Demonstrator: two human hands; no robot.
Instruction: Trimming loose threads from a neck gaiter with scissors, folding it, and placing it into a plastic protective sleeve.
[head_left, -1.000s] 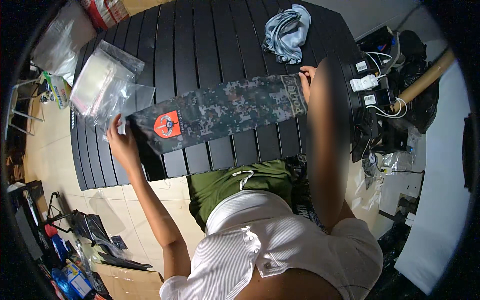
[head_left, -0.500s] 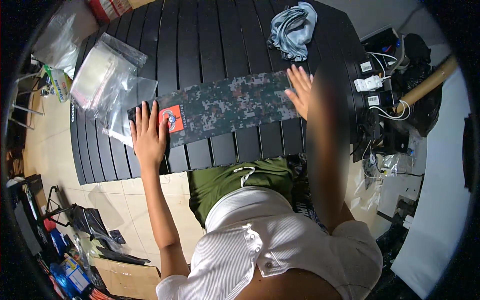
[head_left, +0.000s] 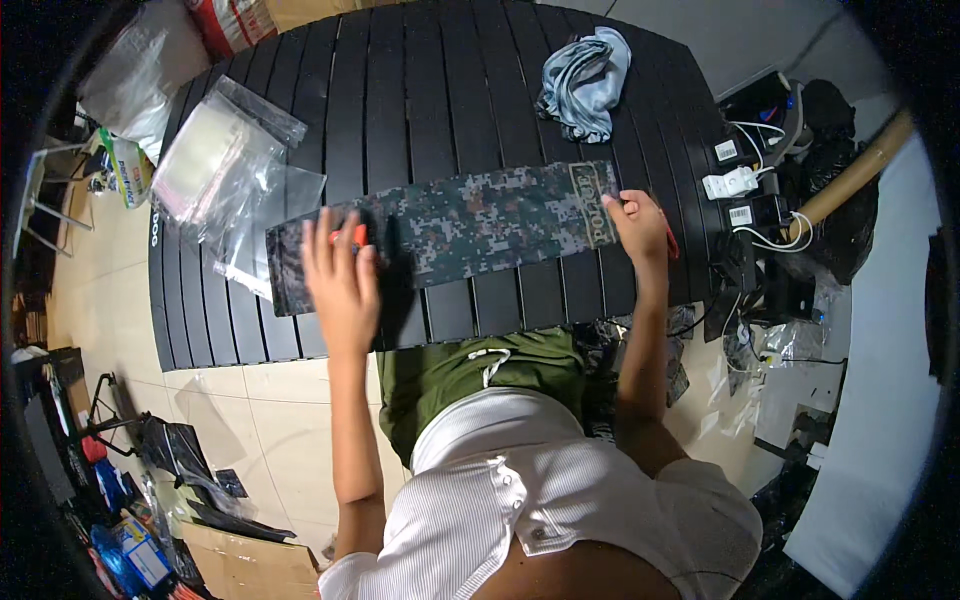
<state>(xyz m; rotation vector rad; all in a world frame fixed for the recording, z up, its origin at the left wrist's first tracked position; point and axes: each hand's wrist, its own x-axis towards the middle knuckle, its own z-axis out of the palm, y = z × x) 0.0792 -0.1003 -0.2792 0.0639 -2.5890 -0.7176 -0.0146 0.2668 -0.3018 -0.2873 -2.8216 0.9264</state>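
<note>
A long strip of dark camouflage fabric (head_left: 470,225) lies flat across the black slatted table (head_left: 450,90). Gold lettering in a frame (head_left: 592,205) runs across its right end. My left hand (head_left: 340,285), fingers stretched out and slightly blurred, is over the strip's left part and mostly covers an orange patch (head_left: 361,236). At the right end, my right hand (head_left: 640,225) is closed, its fingers curled by the fabric's edge. A narrow red thing (head_left: 671,243) shows beside that palm; its kind, and whether it is held, I cannot tell.
Clear plastic bags (head_left: 235,165) lie at the table's left, partly near the strip. A crumpled grey-blue cloth (head_left: 588,82) sits at the far right. Power adapters with white cables (head_left: 735,183) line the right edge, beside a cardboard tube (head_left: 850,180).
My left hand has shifted right, over the orange patch. The right hand has come lower, and its fingers have gone from spread to curled. Gold lettering now shows on the strip's right end.
</note>
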